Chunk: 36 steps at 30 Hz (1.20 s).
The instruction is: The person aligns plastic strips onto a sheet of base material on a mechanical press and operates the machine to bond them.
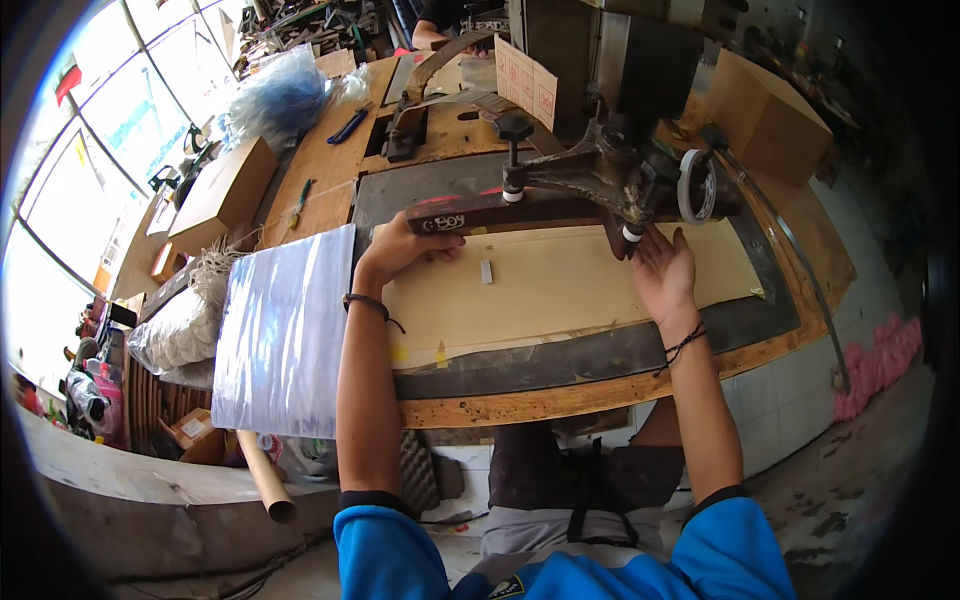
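A long dark bar (535, 214) lies across the bench under a black metal clamp arm (575, 175) with knobs. My left hand (405, 245) is wrapped round the bar's left end, thumb along its near side. My right hand (668, 270) is palm up near the bar's right part, fingers stretched toward the clamp's white-tipped foot (632, 234); whether they touch is unclear. Below the bar, a cream sheet (560, 290) lies on a dark mat (560, 362), with a small grey piece (487, 271) and yellow tape bits on it.
A stack of clear plastic sheets (285, 340) overhangs the bench's left edge. Behind are a blue cutter (348, 126), plastic bags (275, 100) and a cardboard box (225, 195). Another box (770, 115) and a curved metal rod (800, 275) stand right. A person's arm shows at the back.
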Available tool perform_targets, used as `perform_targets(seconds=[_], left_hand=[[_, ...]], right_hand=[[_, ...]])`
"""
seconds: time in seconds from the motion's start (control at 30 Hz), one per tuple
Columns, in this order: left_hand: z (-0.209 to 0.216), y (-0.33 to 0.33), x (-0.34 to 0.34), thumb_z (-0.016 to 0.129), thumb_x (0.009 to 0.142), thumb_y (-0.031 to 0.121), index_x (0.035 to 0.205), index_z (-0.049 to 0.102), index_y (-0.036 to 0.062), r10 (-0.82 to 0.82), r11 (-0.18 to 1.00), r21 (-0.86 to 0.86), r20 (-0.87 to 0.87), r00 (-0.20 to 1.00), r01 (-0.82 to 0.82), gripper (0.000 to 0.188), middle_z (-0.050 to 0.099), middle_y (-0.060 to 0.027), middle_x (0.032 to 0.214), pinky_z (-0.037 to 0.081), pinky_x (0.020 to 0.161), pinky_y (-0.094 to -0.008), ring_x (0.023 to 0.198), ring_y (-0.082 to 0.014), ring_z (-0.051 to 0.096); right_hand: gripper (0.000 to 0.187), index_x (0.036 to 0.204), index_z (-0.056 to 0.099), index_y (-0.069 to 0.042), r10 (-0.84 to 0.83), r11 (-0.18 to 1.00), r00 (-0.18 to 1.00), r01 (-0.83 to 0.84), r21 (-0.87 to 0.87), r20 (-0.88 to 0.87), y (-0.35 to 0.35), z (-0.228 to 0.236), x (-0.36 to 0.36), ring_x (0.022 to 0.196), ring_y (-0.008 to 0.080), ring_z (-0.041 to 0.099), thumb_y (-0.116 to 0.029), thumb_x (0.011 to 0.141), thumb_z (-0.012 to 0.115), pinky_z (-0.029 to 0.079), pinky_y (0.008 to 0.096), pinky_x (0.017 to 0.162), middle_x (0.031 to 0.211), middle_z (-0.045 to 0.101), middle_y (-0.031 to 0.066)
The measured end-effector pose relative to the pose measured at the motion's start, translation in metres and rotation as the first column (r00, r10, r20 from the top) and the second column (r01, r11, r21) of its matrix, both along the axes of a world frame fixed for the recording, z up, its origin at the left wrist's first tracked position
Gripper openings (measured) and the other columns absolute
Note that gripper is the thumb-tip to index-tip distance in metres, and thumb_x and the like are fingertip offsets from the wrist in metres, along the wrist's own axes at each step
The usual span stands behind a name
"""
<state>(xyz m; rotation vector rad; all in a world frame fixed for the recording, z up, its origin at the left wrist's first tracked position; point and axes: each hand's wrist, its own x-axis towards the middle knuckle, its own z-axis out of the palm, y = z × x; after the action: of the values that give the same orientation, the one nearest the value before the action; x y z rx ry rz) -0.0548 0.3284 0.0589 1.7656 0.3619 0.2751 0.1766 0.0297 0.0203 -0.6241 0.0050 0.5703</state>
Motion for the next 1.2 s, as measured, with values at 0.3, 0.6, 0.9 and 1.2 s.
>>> perform_targets(seconds=[0.3, 0.6, 0.9, 1.2], left_hand=[[0.009, -0.003, -0.002, 0.076, 0.087, 0.009, 0.143, 0.052, 0.0007, -0.001, 1.0, 0.023, -0.055, 0.998, 0.002, 0.062, 0.075, -0.0068, 0.096, 0.054, 0.069, -0.0247, 0.08, -0.014, 0.072], [0.003, -0.003, -0.001, 0.075, 0.086, 0.004, 0.147, 0.049, 0.0011, -0.02, 1.0, -0.014, -0.026, 0.999, 0.02, 0.066, 0.074, -0.0073, 0.098, 0.055, 0.069, -0.026, 0.078, -0.0141, 0.072], [0.004, -0.001, -0.001, 0.075, 0.086, 0.005, 0.146, 0.049, 0.0001, -0.02, 1.0, -0.015, -0.033, 0.999, 0.02, 0.066, 0.074, -0.0081, 0.1, 0.054, 0.068, -0.0252, 0.077, -0.0141, 0.072], [0.007, -0.002, -0.002, 0.073, 0.086, 0.004, 0.149, 0.046, 0.0007, -0.03, 0.999, 0.018, -0.026, 0.999, 0.031, 0.068, 0.074, -0.0081, 0.098, 0.054, 0.068, -0.0249, 0.078, -0.0137, 0.072]], right_hand=[[0.071, 0.152, 0.023, 0.012, 0.016, 0.999, 1.0, -0.015, 0.036, -0.019, -0.005, 0.011, -0.001, 0.148, 0.0334, 0.03, -0.043, 0.11, 0.034, 0.028, 0.0438, 0.125, 0.156, 0.032, 0.0246], [0.071, 0.151, 0.023, 0.014, 0.026, 0.999, 0.999, -0.025, 0.028, -0.024, -0.008, 0.009, -0.003, 0.149, 0.0342, 0.028, -0.043, 0.11, 0.033, 0.026, 0.0434, 0.126, 0.156, 0.031, 0.0258], [0.072, 0.151, 0.022, 0.013, 0.016, 0.999, 0.999, -0.014, 0.028, -0.041, -0.005, 0.007, 0.007, 0.148, 0.0342, 0.029, -0.044, 0.109, 0.035, 0.026, 0.0456, 0.126, 0.155, 0.031, 0.0255], [0.073, 0.152, 0.021, 0.012, -0.01, 1.0, 1.0, 0.01, -0.014, -0.025, -0.001, 0.004, 0.008, 0.149, 0.035, 0.028, -0.044, 0.109, 0.038, 0.026, 0.0458, 0.125, 0.158, 0.027, 0.0248]])
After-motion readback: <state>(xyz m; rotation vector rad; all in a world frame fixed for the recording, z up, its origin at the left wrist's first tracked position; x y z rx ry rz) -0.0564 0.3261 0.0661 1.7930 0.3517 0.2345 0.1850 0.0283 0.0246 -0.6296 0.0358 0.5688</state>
